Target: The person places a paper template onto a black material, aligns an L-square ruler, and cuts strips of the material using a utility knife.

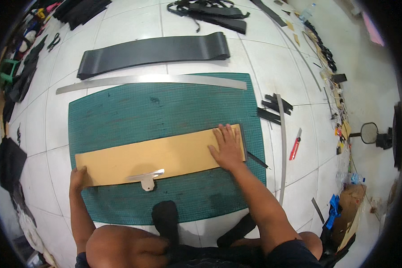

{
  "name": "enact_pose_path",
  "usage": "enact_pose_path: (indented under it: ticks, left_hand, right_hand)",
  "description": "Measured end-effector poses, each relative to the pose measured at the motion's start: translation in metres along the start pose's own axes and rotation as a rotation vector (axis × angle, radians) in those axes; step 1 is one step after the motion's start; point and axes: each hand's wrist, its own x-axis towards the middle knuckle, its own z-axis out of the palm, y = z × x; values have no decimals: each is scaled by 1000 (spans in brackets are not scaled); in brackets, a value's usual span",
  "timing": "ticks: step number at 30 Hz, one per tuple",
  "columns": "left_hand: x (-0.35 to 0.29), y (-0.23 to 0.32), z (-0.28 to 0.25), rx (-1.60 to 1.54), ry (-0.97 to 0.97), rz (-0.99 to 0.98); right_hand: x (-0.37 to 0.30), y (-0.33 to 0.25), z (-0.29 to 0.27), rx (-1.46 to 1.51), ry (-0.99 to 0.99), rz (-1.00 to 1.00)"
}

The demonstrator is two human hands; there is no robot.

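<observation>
A long tan cardboard strip [156, 154] lies at a slant on a green cutting mat [134, 114]. My left hand [77, 178] grips its left end, the thumb on top and the other fingers mostly hidden. Flat on the strip near its right end rests my right hand [227, 147], fingers spread. A metal clip [148, 181] bites the strip's near edge, left of the middle. Dark material [242, 143] shows from under the right end, and a thin black piece [257, 161] sticks out beside it.
Beyond the mat lie a steel ruler [152, 79] and a folded black sheet [154, 56]. To the right are black scraps [274, 109], a long metal strip [282, 147] and a red cutter knife [295, 144]. My feet [165, 216] are at the mat's near edge.
</observation>
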Motion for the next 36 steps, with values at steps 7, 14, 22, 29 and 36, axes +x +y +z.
enact_pose_path:
  ticks: [7, 14, 22, 29, 36]
  left_hand:
    - [10, -4, -6, 595, 328, 28]
    - [-13, 21, 32, 556, 506, 88]
    - [-58, 44, 83, 623, 652, 153]
    - [-55, 14, 122, 596, 736, 264]
    - [-55, 7, 122, 478, 719, 241]
  right_hand:
    - [2, -13, -3, -10, -74, 45]
    - [-1, -7, 10, -112, 32, -57]
    - [2, -3, 6, -190, -55, -63]
    - [13, 11, 1, -307, -143, -204]
    - [23, -6, -16, -355, -402, -140]
